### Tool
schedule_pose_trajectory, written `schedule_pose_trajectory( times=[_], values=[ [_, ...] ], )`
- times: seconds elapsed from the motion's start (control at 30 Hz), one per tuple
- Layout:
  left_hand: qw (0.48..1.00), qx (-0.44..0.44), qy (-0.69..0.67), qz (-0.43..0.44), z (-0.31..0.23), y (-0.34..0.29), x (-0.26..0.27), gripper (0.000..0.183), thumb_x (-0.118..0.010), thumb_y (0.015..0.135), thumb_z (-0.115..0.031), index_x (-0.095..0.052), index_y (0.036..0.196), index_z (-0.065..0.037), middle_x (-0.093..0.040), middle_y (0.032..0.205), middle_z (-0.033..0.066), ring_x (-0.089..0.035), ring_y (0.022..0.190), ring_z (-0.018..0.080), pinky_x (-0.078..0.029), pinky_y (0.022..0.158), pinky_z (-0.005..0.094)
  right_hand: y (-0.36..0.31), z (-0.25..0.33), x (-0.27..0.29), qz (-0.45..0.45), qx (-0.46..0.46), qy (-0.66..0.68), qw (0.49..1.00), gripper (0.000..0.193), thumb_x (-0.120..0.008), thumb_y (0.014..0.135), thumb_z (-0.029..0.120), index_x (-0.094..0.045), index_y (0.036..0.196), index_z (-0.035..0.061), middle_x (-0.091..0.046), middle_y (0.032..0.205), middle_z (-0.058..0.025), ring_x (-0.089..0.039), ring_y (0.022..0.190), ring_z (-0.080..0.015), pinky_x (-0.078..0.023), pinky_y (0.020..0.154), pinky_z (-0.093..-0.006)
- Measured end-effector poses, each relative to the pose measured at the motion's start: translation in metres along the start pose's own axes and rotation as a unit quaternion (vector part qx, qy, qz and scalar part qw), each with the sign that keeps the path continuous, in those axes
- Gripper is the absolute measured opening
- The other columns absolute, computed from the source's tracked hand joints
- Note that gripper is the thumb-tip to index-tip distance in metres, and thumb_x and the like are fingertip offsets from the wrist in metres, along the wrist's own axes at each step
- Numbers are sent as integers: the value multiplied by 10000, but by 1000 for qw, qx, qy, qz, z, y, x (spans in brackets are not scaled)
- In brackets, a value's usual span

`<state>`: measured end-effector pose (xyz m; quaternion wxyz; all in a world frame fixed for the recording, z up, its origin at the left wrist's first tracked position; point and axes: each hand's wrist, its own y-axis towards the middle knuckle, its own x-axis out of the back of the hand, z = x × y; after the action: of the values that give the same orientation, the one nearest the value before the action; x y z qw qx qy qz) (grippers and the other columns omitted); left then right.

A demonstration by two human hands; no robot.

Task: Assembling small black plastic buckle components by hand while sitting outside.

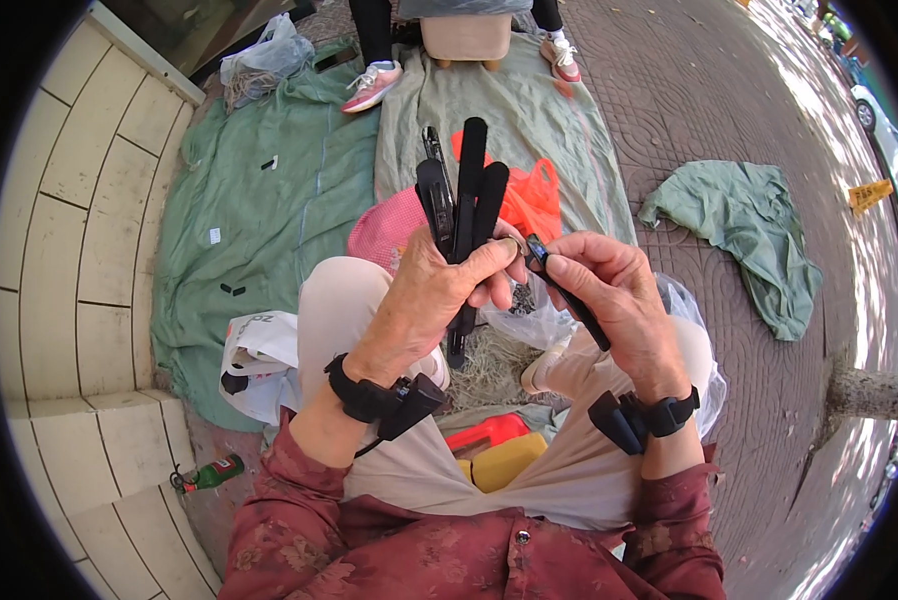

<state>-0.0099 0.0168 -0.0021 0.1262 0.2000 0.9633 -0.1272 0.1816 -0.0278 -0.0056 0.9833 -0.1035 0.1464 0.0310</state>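
Observation:
My left hand (439,275) is closed round a bundle of long, flat black strips (472,180) with rounded ends, fanned out upward. One strip of the bundle looks glossy and slotted, and a black end pokes out below my fist. Between the thumb and fingers of my right hand (609,285) is a single black strip (581,308), slanting down to the right, its upper end shiny with a bluish patch. That end sits close to my left fingertips; whether they touch it I cannot tell. What exactly the strips are does not show.
Green cloths (259,200) cover the ground. Beyond my hands lie an orange plastic bag (534,195) and a pink checked cloth (379,228). A yellow block (509,462) rests between my legs. At left are a white bag (264,355) and a green bottle (214,472). Another person's shoe (373,86) is ahead.

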Motion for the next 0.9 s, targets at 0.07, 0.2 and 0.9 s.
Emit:
schedule_pose_trajectory(
  times=[0.07,0.2,0.9],
  values=[
    [1000,4,11,-6,1,-1,1,159,-641,900,-143,-665,983,-9,-686,809,67,-599,580,73,-404,492,196,0,0,1,7,-4,-10,1000,122,-656,921,97,-681,972,-11,-614,767,25,-519,671,-39,-420,612,-196],
    [999,26,20,-18,0,-2,2,197,-675,875,-100,-624,1034,5,-631,771,39,-566,571,63,-373,462,184,-1,3,1,19,-15,-22,999,122,-660,918,95,-681,965,-14,-617,782,23,-520,676,-42,-421,618,-199],
    [994,83,-41,53,4,0,9,175,-622,883,-120,-614,1018,-9,-566,764,13,-416,535,30,-292,481,187,-5,3,0,76,-94,11,993,150,-637,940,184,-686,934,43,-553,694,66,-440,589,-5,-305,519,-170]
  ],
)
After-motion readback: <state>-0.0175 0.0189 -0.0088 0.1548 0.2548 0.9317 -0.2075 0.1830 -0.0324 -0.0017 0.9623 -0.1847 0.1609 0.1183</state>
